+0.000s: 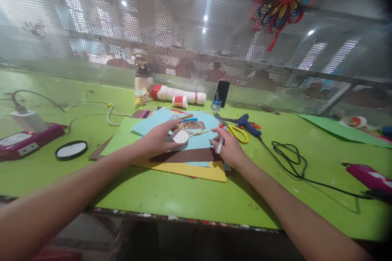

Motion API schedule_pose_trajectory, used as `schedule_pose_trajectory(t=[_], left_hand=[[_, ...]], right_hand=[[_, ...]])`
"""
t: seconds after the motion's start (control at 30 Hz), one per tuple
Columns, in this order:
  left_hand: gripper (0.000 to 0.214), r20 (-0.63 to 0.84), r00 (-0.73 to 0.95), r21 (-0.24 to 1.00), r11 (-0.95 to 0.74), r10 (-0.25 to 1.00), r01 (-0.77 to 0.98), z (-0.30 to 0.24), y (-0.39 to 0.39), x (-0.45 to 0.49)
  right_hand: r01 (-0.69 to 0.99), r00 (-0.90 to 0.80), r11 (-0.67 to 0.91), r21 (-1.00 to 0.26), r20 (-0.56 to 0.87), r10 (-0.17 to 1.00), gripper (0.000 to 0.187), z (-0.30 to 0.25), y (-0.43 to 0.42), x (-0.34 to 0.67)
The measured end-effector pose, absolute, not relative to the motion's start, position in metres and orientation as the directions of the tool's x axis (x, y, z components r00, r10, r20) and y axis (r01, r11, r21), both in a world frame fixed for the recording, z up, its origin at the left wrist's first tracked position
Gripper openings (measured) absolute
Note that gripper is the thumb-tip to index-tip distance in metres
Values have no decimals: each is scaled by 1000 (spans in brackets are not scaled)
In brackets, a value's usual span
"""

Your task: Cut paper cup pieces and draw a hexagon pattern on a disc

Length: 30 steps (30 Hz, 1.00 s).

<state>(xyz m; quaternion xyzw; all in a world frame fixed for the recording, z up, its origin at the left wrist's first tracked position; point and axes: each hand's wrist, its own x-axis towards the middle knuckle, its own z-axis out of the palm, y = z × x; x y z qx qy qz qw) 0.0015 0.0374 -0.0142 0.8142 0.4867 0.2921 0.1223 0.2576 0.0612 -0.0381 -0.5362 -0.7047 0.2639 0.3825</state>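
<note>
My left hand [158,136] grips a white round piece [180,136] between thumb and fingers. It resembles the base of a paper cup, with thin dark lines on its flat face. In my right hand [228,147] is a pen [219,144] with a whitish, see-through barrel, held in curled fingers. Both hands are over a stack of coloured sheets, with light blue paper [199,142], a brown strip [190,155] and a yellow sheet [196,170]. Between them lie a thin ring [200,124] and a blue stick-like item [190,120].
Yellow-handled scissors [240,133] and a blue glue gun [248,124] lie to the right, its black cord [288,151] looped. Stacked paper cups [179,94], a small blue jar [216,103] and a phone [224,89] stand behind. Left are a black-rimmed disc [71,150] and a power strip [33,140].
</note>
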Motion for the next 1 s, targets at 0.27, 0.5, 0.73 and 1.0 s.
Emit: schedule_pose_trajectory(t=[0.27, 0.5, 0.73, 1.0], left_hand=[[72, 364, 380, 486, -521, 850, 702, -13, 36, 0], [52, 378, 384, 476, -533, 842, 699, -19, 44, -2], [49, 355, 384, 535, -523, 852, 664, -21, 47, -1], [47, 374, 432, 482, -569, 821, 666, -18, 45, -4]], right_hand=[[563, -142, 284, -777, 247, 959, 36, -38, 60, 255], [585, -164, 305, -752, 259, 952, 33, -39, 59, 254], [617, -192, 313, -722, 247, 950, 26, -43, 64, 256], [646, -223, 335, -686, 249, 942, 27, -46, 66, 257]])
